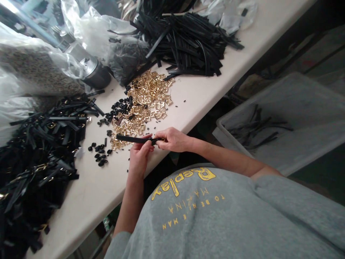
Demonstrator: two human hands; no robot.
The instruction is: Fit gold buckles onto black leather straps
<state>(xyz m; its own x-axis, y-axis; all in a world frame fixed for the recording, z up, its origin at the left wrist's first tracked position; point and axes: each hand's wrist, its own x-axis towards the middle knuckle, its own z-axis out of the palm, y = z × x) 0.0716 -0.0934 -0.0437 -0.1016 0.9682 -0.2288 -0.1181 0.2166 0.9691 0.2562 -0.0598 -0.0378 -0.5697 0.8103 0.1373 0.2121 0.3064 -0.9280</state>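
Observation:
A black strap is held at the table's near edge, its free end pointing left over the gold buckles. My left hand pinches it near the middle, thumb on top. My right hand is closed around its other end, close against the left fingertips. A small gold glint shows at the right fingers, but its shape is mostly hidden. Just beyond the hands lie the loose gold buckles, with small black loops heaped along their left side and a few more black loops nearer to me.
Black straps are piled at the back. A large heap of straps with gold buckles covers the left side. Plastic bags and a dark metal canister stand behind. Right of the table, a pale bin holds several black strips.

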